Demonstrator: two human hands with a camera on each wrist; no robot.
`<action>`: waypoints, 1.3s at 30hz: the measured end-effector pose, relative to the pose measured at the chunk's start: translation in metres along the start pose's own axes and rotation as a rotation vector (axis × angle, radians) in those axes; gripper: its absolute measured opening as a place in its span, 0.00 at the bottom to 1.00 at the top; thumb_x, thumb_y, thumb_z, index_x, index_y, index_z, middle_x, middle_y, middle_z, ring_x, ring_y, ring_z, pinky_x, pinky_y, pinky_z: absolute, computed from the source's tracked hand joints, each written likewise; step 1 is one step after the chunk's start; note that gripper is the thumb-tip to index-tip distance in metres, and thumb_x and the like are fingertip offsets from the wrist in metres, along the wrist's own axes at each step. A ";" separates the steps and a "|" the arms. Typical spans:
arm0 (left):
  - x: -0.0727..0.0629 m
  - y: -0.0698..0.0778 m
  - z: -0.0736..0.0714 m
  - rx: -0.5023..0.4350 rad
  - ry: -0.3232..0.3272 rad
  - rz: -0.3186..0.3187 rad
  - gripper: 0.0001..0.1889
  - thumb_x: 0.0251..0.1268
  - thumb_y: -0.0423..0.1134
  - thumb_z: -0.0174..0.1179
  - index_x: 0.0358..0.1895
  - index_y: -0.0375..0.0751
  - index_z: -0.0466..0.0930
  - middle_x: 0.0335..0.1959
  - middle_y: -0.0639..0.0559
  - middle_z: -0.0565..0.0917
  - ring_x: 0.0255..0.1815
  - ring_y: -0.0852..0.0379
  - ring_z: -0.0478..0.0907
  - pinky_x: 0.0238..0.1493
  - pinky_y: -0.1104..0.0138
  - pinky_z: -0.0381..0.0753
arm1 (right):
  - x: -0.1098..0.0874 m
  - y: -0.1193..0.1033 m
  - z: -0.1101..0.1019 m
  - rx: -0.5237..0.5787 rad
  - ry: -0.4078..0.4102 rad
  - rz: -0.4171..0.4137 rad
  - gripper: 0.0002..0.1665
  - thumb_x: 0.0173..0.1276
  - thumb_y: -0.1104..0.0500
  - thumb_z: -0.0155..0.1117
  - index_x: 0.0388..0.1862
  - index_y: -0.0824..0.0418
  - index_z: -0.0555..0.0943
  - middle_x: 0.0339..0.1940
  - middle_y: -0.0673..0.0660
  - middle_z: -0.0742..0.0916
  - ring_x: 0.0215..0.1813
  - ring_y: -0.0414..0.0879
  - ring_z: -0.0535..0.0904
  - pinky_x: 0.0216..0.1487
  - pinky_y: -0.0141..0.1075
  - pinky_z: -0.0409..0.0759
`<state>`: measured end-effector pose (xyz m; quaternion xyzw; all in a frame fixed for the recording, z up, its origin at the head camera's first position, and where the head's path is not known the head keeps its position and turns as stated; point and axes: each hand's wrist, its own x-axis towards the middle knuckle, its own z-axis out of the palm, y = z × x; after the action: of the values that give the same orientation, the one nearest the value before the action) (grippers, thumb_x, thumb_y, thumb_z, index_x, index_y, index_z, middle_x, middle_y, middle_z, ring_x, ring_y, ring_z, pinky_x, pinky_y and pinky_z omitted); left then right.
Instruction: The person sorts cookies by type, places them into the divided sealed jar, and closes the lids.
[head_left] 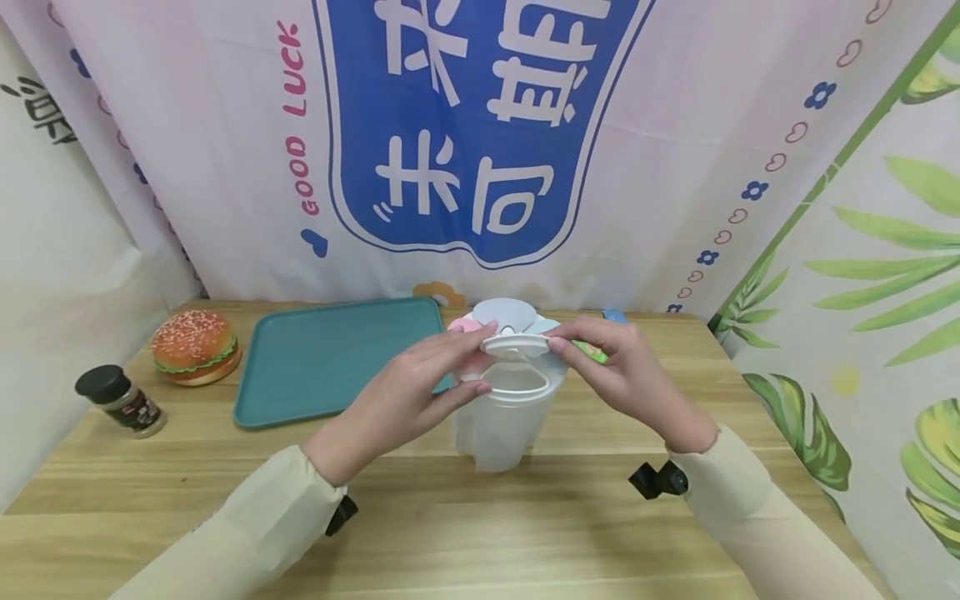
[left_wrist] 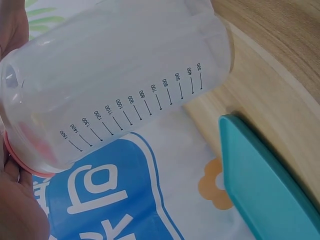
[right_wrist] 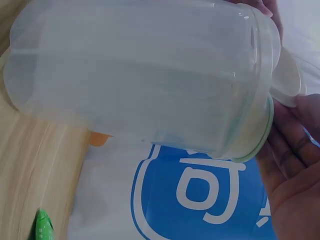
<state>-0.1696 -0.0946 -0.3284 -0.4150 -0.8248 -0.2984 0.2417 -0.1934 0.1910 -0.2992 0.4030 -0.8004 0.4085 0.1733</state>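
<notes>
A translucent plastic storage canister [head_left: 504, 429] stands upright on the table, with several pastel flip lids on top and a volume scale on its side. Its white front lid [head_left: 517, 344] is raised over an uncovered opening. My right hand [head_left: 630, 375] pinches the right edge of this lid between thumb and fingers. My left hand [head_left: 401, 392] grips the canister's top from the left, thumb at the rim of the opening and fingertips by the lid's left edge. In the left wrist view, its fingers lie against the pink lid [left_wrist: 30, 167].
A teal tray [head_left: 330, 358] lies to the left of the canister. Beyond it are a toy hamburger [head_left: 197, 346] and a black-capped seasoning jar [head_left: 123, 404]. A green packet [head_left: 592, 350] lies behind my right hand. Printed curtains [head_left: 247, 167] hang behind the table.
</notes>
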 end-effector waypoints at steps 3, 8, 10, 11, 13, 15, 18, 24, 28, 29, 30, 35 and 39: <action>0.000 0.000 0.000 0.006 0.002 -0.012 0.34 0.71 0.44 0.69 0.76 0.39 0.71 0.71 0.46 0.82 0.72 0.47 0.80 0.75 0.50 0.78 | 0.002 -0.003 0.000 0.028 -0.002 0.067 0.08 0.74 0.70 0.65 0.44 0.63 0.90 0.40 0.57 0.94 0.43 0.38 0.88 0.47 0.25 0.87; -0.001 -0.001 0.000 0.003 -0.004 -0.030 0.38 0.68 0.43 0.71 0.79 0.39 0.67 0.68 0.44 0.84 0.72 0.46 0.80 0.75 0.48 0.78 | 0.007 -0.009 -0.001 0.042 -0.019 0.199 0.07 0.77 0.65 0.64 0.43 0.62 0.89 0.38 0.55 0.92 0.39 0.40 0.85 0.43 0.27 0.87; -0.001 -0.001 0.000 0.001 -0.008 -0.045 0.40 0.67 0.43 0.72 0.80 0.40 0.66 0.69 0.44 0.83 0.73 0.45 0.79 0.76 0.47 0.77 | 0.010 -0.011 -0.001 0.047 -0.023 0.251 0.08 0.78 0.63 0.64 0.43 0.62 0.89 0.37 0.56 0.92 0.38 0.42 0.84 0.42 0.28 0.86; -0.001 -0.001 0.000 -0.002 -0.011 -0.054 0.41 0.67 0.43 0.72 0.80 0.40 0.65 0.69 0.44 0.83 0.74 0.44 0.78 0.76 0.47 0.76 | 0.011 -0.012 -0.001 0.050 -0.023 0.275 0.08 0.78 0.62 0.64 0.43 0.62 0.89 0.37 0.56 0.92 0.38 0.42 0.84 0.41 0.28 0.86; -0.001 -0.001 0.000 -0.009 -0.018 -0.070 0.43 0.67 0.44 0.73 0.81 0.41 0.63 0.71 0.43 0.82 0.76 0.43 0.76 0.78 0.45 0.74 | 0.012 -0.013 -0.001 0.053 -0.020 0.314 0.09 0.78 0.61 0.64 0.43 0.63 0.89 0.37 0.57 0.92 0.38 0.44 0.84 0.40 0.28 0.86; 0.000 -0.002 0.001 -0.015 -0.022 -0.080 0.44 0.66 0.44 0.73 0.82 0.42 0.61 0.72 0.43 0.81 0.77 0.42 0.74 0.79 0.45 0.72 | 0.014 -0.014 -0.001 0.055 -0.013 0.343 0.09 0.78 0.61 0.64 0.44 0.64 0.89 0.38 0.58 0.92 0.37 0.44 0.84 0.39 0.28 0.86; 0.000 -0.003 0.001 -0.027 -0.022 -0.077 0.45 0.65 0.43 0.74 0.83 0.42 0.60 0.72 0.43 0.80 0.77 0.42 0.74 0.79 0.44 0.71 | 0.016 -0.015 0.000 0.071 -0.003 0.376 0.10 0.78 0.60 0.64 0.44 0.65 0.89 0.38 0.60 0.92 0.36 0.44 0.84 0.37 0.28 0.86; 0.002 -0.006 0.000 -0.056 -0.018 -0.065 0.46 0.65 0.42 0.74 0.83 0.44 0.59 0.72 0.43 0.80 0.75 0.42 0.76 0.79 0.43 0.72 | 0.019 -0.014 0.002 0.093 0.029 0.407 0.10 0.78 0.60 0.64 0.47 0.66 0.88 0.38 0.62 0.91 0.33 0.42 0.82 0.33 0.28 0.83; 0.003 -0.009 0.001 -0.082 -0.023 -0.063 0.44 0.66 0.42 0.73 0.83 0.47 0.60 0.73 0.45 0.80 0.75 0.44 0.76 0.80 0.45 0.71 | 0.020 -0.014 0.003 0.094 0.039 0.402 0.11 0.78 0.61 0.63 0.47 0.68 0.88 0.38 0.64 0.91 0.33 0.41 0.81 0.33 0.26 0.82; 0.004 -0.010 0.001 -0.088 -0.025 -0.061 0.44 0.67 0.42 0.73 0.83 0.47 0.61 0.73 0.45 0.80 0.75 0.45 0.76 0.80 0.46 0.71 | 0.020 -0.014 0.003 0.092 0.040 0.402 0.11 0.79 0.61 0.63 0.47 0.68 0.88 0.38 0.64 0.91 0.33 0.41 0.81 0.34 0.26 0.82; 0.004 -0.011 0.002 -0.094 -0.025 -0.058 0.43 0.67 0.41 0.73 0.83 0.47 0.61 0.73 0.46 0.80 0.75 0.45 0.76 0.80 0.46 0.71 | 0.020 -0.013 0.004 0.091 0.041 0.402 0.11 0.79 0.61 0.63 0.47 0.68 0.88 0.38 0.64 0.90 0.33 0.41 0.81 0.34 0.26 0.82; 0.007 -0.013 0.003 -0.126 -0.024 -0.043 0.40 0.67 0.40 0.72 0.81 0.46 0.65 0.74 0.46 0.79 0.76 0.46 0.75 0.80 0.47 0.71 | 0.022 -0.010 0.004 0.089 0.053 0.401 0.11 0.79 0.61 0.63 0.47 0.68 0.87 0.37 0.64 0.90 0.34 0.41 0.81 0.35 0.26 0.83; 0.009 -0.013 0.003 -0.146 -0.027 -0.048 0.40 0.67 0.39 0.72 0.81 0.47 0.66 0.75 0.48 0.78 0.78 0.46 0.74 0.81 0.47 0.70 | 0.023 -0.009 0.003 0.099 0.061 0.388 0.11 0.78 0.62 0.63 0.48 0.68 0.87 0.35 0.64 0.89 0.33 0.41 0.80 0.35 0.25 0.80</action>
<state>-0.1860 -0.0942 -0.3288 -0.4154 -0.8138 -0.3580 0.1925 -0.2003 0.1735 -0.2827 0.2367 -0.8364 0.4851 0.0952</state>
